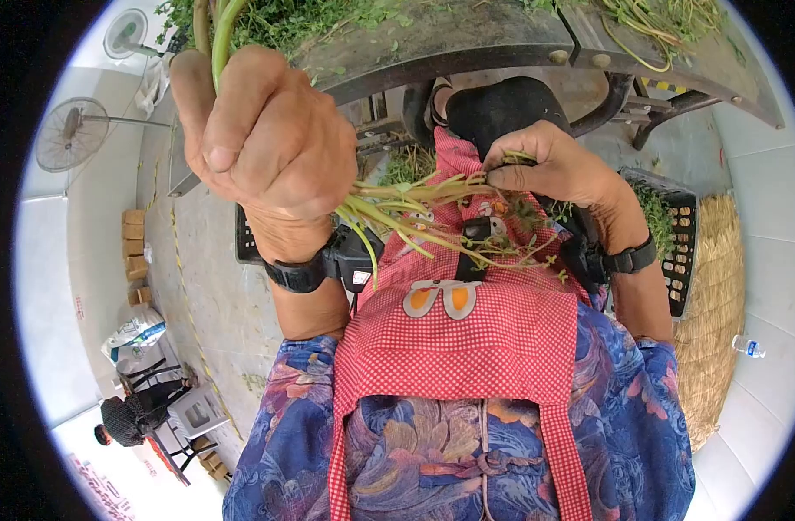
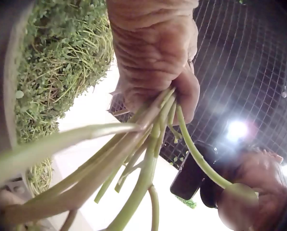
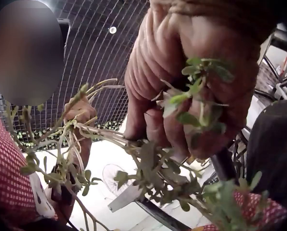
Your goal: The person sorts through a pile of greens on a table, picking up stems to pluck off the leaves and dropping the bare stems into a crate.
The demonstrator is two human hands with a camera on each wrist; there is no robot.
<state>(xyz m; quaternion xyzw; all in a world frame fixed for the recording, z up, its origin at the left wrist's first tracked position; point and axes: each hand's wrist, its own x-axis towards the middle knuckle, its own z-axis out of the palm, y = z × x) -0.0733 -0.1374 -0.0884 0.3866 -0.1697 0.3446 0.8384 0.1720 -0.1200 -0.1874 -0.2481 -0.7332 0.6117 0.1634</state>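
My left hand (image 1: pixel 271 139) grips a bundle of thick green and reddish plant stems (image 2: pixel 146 178) in a closed fist, at the upper left of the head view. Stems stick out on both sides of the fist. From its lower side the stems (image 1: pixel 397 213) run across in front of the red checked apron. To the right, my right hand (image 1: pixel 562 165) pinches the thinner part of the stems between thumb and fingers. Small rounded leaves (image 3: pixel 155 168) hang below its fingers in the right wrist view, where the curled fingers hide part of the sprigs.
A dark table (image 1: pixel 467 36) runs along the top, with a heap of leafy greens (image 1: pixel 284 26) and loose stems (image 1: pixel 662 22) on it. At the right stand a black crate (image 1: pixel 684 252) of greens and a straw mat (image 1: pixel 714 321). A person (image 1: pixel 132 417) sits far left.
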